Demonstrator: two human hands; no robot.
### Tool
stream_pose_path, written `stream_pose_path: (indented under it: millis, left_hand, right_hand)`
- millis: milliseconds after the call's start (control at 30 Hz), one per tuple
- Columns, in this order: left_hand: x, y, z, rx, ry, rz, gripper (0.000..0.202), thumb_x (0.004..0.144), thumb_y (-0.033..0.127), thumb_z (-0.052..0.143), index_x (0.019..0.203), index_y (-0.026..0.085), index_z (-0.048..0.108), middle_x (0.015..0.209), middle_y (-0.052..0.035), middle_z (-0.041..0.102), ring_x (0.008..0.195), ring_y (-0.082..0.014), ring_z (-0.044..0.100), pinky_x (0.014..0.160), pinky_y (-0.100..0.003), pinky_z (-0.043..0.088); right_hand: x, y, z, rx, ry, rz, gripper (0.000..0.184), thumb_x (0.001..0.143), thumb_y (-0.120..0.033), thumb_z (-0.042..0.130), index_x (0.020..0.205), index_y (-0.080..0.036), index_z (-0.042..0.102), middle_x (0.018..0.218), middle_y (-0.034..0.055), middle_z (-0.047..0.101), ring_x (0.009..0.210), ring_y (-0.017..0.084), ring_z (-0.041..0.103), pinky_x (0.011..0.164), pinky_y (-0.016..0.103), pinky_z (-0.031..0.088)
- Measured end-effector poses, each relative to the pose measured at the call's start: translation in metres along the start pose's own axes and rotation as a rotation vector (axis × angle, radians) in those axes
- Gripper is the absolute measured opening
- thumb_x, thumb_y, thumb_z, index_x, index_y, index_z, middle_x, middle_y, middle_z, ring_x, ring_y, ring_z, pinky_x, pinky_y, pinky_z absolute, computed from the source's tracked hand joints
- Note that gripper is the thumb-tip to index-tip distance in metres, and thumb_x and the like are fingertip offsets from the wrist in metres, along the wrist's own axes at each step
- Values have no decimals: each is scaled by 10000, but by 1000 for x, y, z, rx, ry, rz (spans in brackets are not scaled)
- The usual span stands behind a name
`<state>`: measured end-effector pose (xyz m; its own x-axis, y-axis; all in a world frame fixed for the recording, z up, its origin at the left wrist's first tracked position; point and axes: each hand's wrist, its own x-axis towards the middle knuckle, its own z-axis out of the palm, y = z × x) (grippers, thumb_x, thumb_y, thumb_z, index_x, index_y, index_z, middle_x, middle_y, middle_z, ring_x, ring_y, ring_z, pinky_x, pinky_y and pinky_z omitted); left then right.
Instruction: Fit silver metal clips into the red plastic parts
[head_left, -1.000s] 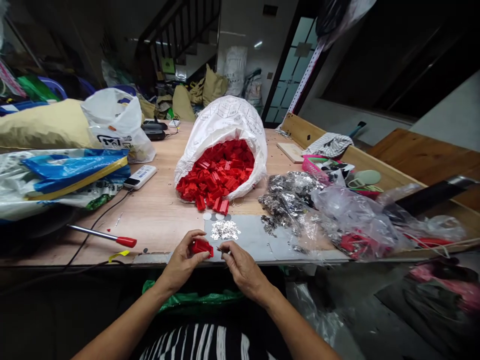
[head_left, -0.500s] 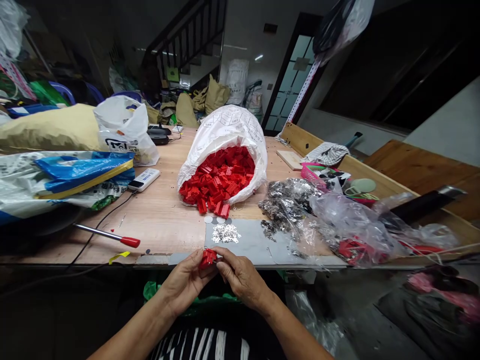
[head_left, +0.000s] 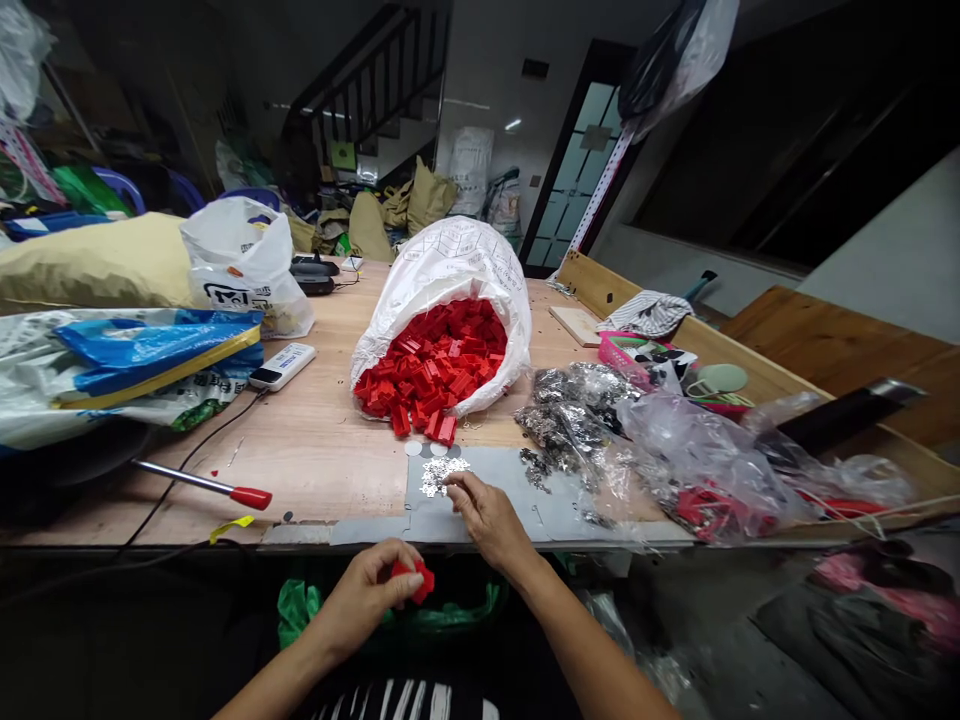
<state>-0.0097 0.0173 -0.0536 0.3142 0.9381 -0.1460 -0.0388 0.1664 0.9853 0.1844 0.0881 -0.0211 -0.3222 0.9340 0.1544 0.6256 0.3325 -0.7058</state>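
Observation:
My left hand (head_left: 373, 592) is closed around a red plastic piece (head_left: 421, 582) in front of the table edge, low over a green plastic bag (head_left: 469, 612). Part of the piece is hidden by the fingers. My right hand (head_left: 489, 520) is over the grey mat (head_left: 495, 470), its fingers curled together at the right edge of a pile of small, shiny whitish pieces (head_left: 437, 476). Anything between those fingertips is too small to make out. Behind the pile lies a white woven sack (head_left: 457, 245) on its side, its mouth full of similar red plastic pieces (head_left: 442, 365).
To the right are clear bags of small dark metal parts (head_left: 570, 405), a pink basket (head_left: 622, 355) and a wooden board edge (head_left: 675, 330). On the left lie a red-handled metal rod (head_left: 251, 497), a white device with a cable (head_left: 283, 366) and stuffed bags (head_left: 97, 255).
Both hands were together at the red piece. My left hand has drawn back and down with it, while my right hand has let go and moved forward to the pile of small pieces.

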Motion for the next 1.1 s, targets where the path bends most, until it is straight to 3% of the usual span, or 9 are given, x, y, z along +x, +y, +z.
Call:
stream_pose_path:
  millis: [133, 233, 333, 533, 633, 733, 867, 1000, 1100]
  left_hand:
    - [-5, -18, -7, 613, -109, 153, 134, 821, 172, 545, 768, 202, 664, 996, -53, 634, 900, -182, 616, 811, -275, 455]
    - [-4, -28, -12, 810, -149, 136, 244, 849, 133, 459, 885, 235, 678, 1077, -54, 631, 915, -180, 632, 802, -267, 476]
    - [-2, -37, -16, 892, -139, 110, 303, 828, 132, 490, 1036, 260, 669, 1092, -60, 653, 979, -214, 634, 857, -304, 490]
    - [0, -40, -20, 705, -97, 221, 264, 843, 195, 550, 1074, 272, 650, 1054, -34, 696, 968, -194, 660, 869, -288, 519]
    - [4, -28, -21, 562, 91, 352, 353, 873, 248, 543, 1224, 285, 533, 1093, -36, 675, 870, -158, 679, 788, -267, 549]
    - [14, -12, -19, 625, 299, 491, 554, 836, 270, 606, 1350, 282, 400, 1237, -91, 583, 867, -174, 658, 668, -270, 554]
    - [28, -3, -9, 742, 287, 597, 494, 823, 233, 614, 1296, 256, 476, 1157, -85, 634, 932, -203, 647, 720, -296, 552]
    - [29, -5, 1, 634, 285, 535, 334, 820, 244, 611, 1153, 235, 588, 1031, -46, 701, 892, -195, 671, 788, -304, 545]
    - [23, -3, 3, 442, 289, 347, 372, 758, 318, 685, 1108, 219, 606, 981, -35, 713, 851, -201, 681, 790, -308, 544]
  right_hand:
    - [32, 17, -1, -249, 27, -1, 244, 903, -254, 511, 1124, -236, 610, 1155, 59, 594, 1012, 177, 586, 862, 274, 434]
    - [52, 22, 2, -343, -16, 17, 313, 893, -243, 526, 1201, -263, 576, 1270, 64, 529, 1033, 187, 583, 855, 282, 443]
    - [66, 23, 7, -354, -37, 3, 312, 883, -233, 544, 1191, -259, 583, 1224, 64, 565, 1037, 196, 581, 849, 289, 447]
    - [66, 16, 4, -290, 25, -26, 328, 888, -206, 538, 1214, -221, 564, 1199, 72, 594, 1112, 181, 538, 934, 288, 412]
    - [48, 1, -1, -97, 77, -58, 280, 893, -223, 535, 1164, -222, 603, 1138, 61, 631, 1048, 178, 572, 919, 293, 424]
    - [22, -21, -3, 215, -12, -32, 210, 887, -264, 550, 1055, -209, 664, 1015, 38, 686, 945, 172, 618, 857, 278, 456]
    - [-9, -42, -2, 533, -189, 5, 218, 890, -285, 540, 1030, -197, 682, 959, 13, 700, 910, 165, 630, 812, 257, 472]
    - [-23, -23, -15, 573, -184, 89, 272, 869, -313, 564, 1101, -193, 639, 1026, 21, 687, 962, 173, 620, 837, 271, 471]
    - [-28, 19, -40, 160, 88, 263, 208, 883, -317, 537, 994, -181, 648, 1003, 47, 688, 940, 175, 629, 831, 269, 468]
